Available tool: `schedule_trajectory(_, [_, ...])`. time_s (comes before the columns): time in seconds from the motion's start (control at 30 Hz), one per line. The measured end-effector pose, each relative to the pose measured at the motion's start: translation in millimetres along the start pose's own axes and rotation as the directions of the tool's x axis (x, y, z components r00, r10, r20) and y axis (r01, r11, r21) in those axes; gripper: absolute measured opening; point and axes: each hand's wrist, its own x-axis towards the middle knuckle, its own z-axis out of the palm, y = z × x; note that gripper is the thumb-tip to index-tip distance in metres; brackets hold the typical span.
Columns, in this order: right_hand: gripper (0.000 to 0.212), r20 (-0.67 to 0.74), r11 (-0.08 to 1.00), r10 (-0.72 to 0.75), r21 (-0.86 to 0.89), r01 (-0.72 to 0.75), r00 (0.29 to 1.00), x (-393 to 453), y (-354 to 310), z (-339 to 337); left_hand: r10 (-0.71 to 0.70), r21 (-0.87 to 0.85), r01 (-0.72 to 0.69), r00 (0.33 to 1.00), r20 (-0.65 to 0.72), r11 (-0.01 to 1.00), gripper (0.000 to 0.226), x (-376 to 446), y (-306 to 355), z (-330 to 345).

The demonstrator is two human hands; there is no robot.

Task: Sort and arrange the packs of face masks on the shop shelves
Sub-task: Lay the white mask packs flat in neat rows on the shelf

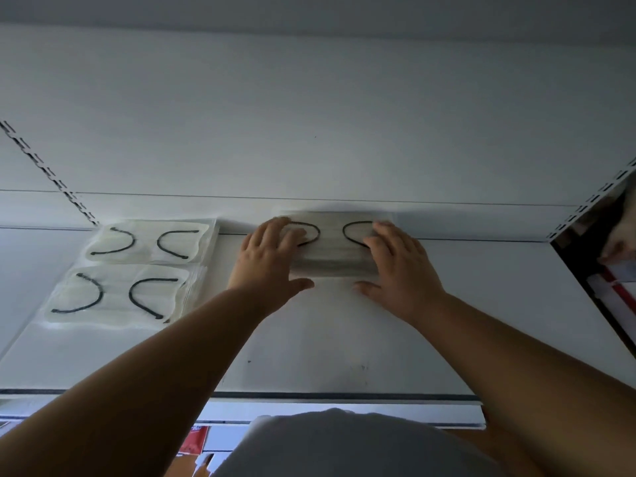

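Note:
A clear pack of face masks with black ear loops (332,251) lies flat at the back of the white shelf (327,346), against the back panel. My left hand (270,266) rests on its left end with straight fingers on top and the thumb at its front edge. My right hand (401,270) lies on its right end the same way. Two more mask packs sit at the left: one at the back (151,242), one in front of it (117,294).
The shelf's front edge (309,395) runs below my forearms. A slotted upright (585,208) bounds the shelf on the right, with red and white goods (616,287) beyond it. Another slotted strip (48,170) runs up the back panel at the left. Red packaging (194,438) shows below.

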Motion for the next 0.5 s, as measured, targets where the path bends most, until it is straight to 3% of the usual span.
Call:
schedule_trajectory(0.07, [0.097, 0.007, 0.958, 0.218, 0.19, -0.215, 0.976, -6.3, -2.7, 6.3, -0.265, -0.224, 0.278, 0.96, 0.086, 0.934, 0.099, -4.4, 2.0, 2.4])
schedule_trajectory(0.1, [0.097, 0.039, 0.871, 0.369, 0.334, -0.36, 0.929, -5.7, -5.8, 4.1, -0.384, -0.382, 0.41, 0.912, 0.147, 0.828, 0.096, -3.6, 3.9, 3.0])
schedule_trajectory(0.17, [0.085, 0.16, 0.591, 0.62, 0.549, -0.591, 0.768, 2.5, -10.4, -2.3, -0.566, -0.651, 0.585, 0.777, 0.277, 0.483, 0.079, 5.5, 9.3, -2.3])
schedule_trajectory(0.2, [0.077, 0.247, 0.472, 0.676, 0.579, -0.665, 0.695, 8.2, -11.2, -6.0, -0.621, -0.705, 0.632, 0.703, 0.348, 0.322, 0.069, 13.0, 9.4, -6.7])
schedule_trajectory(0.3, [0.066, 0.427, 0.243, 0.705, 0.605, -0.758, 0.566, 30.9, -4.4, -13.1, -0.679, -0.737, 0.673, 0.567, 0.466, 0.056, 0.033, 34.7, 8.5, -19.9])
schedule_trajectory(0.37, [0.06, 0.535, 0.083, 0.672, 0.632, -0.77, 0.512, 44.2, -2.6, -16.4, -0.648, -0.678, 0.735, 0.511, 0.565, -0.013, 0.015, 46.9, 5.8, -20.4])
schedule_trajectory(0.43, [0.037, 0.633, -0.021, 0.595, 0.629, -0.777, 0.496, 49.3, -3.1, -18.8, -0.598, -0.648, 0.759, 0.547, 0.586, 0.06, 0.017, 50.7, 7.0, -25.6])
schedule_trajectory(0.5, [0.022, 0.69, -0.097, 0.537, 0.622, -0.777, 0.485, 48.9, -0.8, -16.6, -0.572, -0.592, 0.805, 0.496, 0.654, 0.021, 0.016, 49.7, 9.0, -28.9])
